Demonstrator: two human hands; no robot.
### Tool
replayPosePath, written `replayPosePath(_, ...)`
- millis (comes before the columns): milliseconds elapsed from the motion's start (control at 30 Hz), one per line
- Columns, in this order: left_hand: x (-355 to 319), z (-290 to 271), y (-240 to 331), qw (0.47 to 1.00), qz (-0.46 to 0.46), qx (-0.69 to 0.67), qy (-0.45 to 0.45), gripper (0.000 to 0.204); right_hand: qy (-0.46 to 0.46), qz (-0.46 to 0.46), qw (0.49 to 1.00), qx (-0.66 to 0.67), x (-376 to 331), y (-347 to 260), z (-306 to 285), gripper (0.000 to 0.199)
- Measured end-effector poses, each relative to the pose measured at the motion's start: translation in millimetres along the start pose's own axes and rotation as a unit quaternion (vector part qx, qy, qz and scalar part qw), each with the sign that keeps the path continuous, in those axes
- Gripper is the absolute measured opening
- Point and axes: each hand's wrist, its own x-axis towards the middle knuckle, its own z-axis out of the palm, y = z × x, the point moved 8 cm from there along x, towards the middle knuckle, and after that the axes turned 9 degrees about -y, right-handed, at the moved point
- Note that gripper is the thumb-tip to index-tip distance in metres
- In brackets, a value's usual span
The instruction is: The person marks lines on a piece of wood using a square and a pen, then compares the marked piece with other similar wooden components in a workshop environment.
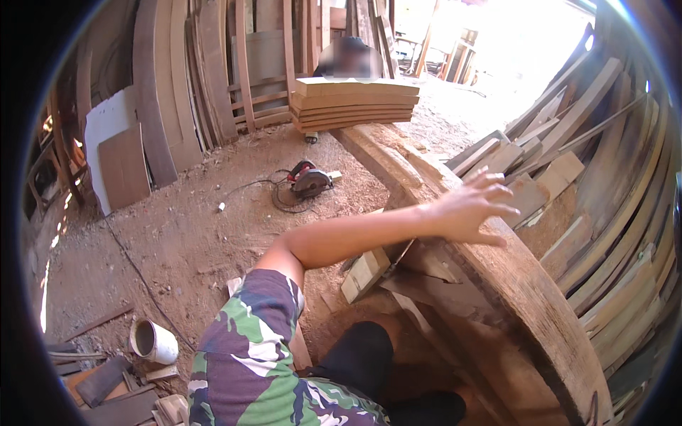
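Note:
My left hand reaches across to the right over a long, thick wooden beam. Its fingers are spread and nothing is in them; whether it touches the wood I cannot tell. The beam is rough and dusted with sawdust, running from the lower right toward the far middle. On its far end lies a stack of planks. My right hand does not show.
A circular saw with a cord lies on the sawdust-strewn floor. Behind the plank stack is another person. Boards lean at the left, and lumber is heaped at the right. A white bucket stands near scrap wood.

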Motion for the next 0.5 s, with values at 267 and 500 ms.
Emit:
replayPosePath(267,-17,31,-20,0.984,-0.129,-0.109,0.061,0.071,0.124,-0.021,0.954,0.271,-63,5,22,0.039)
replayPosePath(500,-14,33,-21,0.977,-0.165,-0.133,0.012,0.064,0.124,0.027,0.933,0.336,-64,-69,-36,0.036)
